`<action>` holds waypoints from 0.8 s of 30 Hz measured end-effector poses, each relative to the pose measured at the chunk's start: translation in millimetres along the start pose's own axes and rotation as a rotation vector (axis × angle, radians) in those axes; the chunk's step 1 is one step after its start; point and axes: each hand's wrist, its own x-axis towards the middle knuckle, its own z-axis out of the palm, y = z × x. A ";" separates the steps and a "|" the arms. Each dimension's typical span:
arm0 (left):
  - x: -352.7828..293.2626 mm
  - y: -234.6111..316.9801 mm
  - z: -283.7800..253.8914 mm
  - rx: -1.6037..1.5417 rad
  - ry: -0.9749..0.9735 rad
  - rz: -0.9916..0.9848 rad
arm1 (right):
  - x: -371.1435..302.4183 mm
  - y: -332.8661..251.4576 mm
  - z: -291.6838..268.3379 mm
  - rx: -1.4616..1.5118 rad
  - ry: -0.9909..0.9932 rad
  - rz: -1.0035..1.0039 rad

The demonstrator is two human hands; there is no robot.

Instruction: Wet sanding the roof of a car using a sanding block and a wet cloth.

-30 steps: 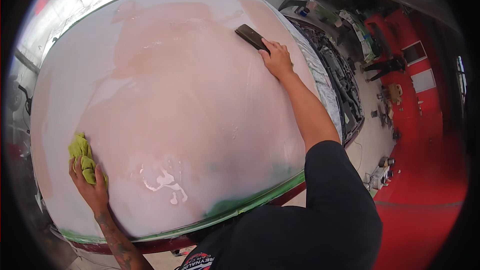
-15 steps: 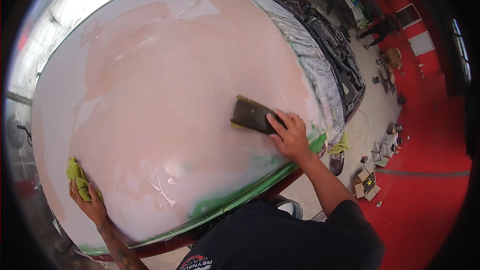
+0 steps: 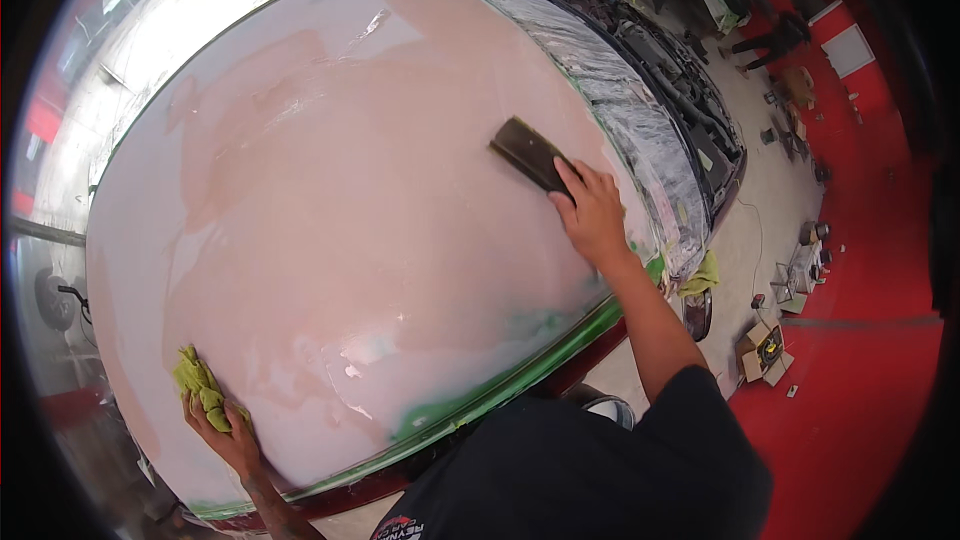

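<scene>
My right hand (image 3: 594, 215) grips the near end of a long dark sanding block (image 3: 528, 150), which lies on a wet car roof (image 3: 340, 210). The roof is patched in pale pink, white and tan, with green showing along its near edge. Over at the left, my left hand (image 3: 230, 438) rests on the roof with its fingers closed round a crumpled yellow-green cloth (image 3: 200, 386). Wet streaks shine on the roof between the two hands. The underside of the block is hidden.
Wrinkled clear plastic (image 3: 640, 125) covers the windshield, with an exposed engine bay (image 3: 665, 70) beyond. Another yellow-green cloth (image 3: 702, 275) hangs near the side mirror (image 3: 698, 314). Near my body stands a bucket (image 3: 610, 410). An open cardboard box (image 3: 765, 352) sits on the floor; a person (image 3: 775, 42) stands farther off.
My right hand has slid the sanding block away from me across the roof, and the block now points more steeply. The view has shifted slightly. My left hand stays on the cloth.
</scene>
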 end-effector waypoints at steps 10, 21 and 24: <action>8.0 11.1 1.8 0.032 0.014 0.086 | 106.2 55.4 32.1 -0.139 -0.023 0.160; 12.0 6.1 -11.0 0.083 0.006 0.054 | -11.3 6.7 -13.2 -0.110 -0.037 0.150; 14.7 10.7 -12.5 0.096 0.007 0.060 | -8.1 11.3 -11.6 -0.099 -0.018 0.095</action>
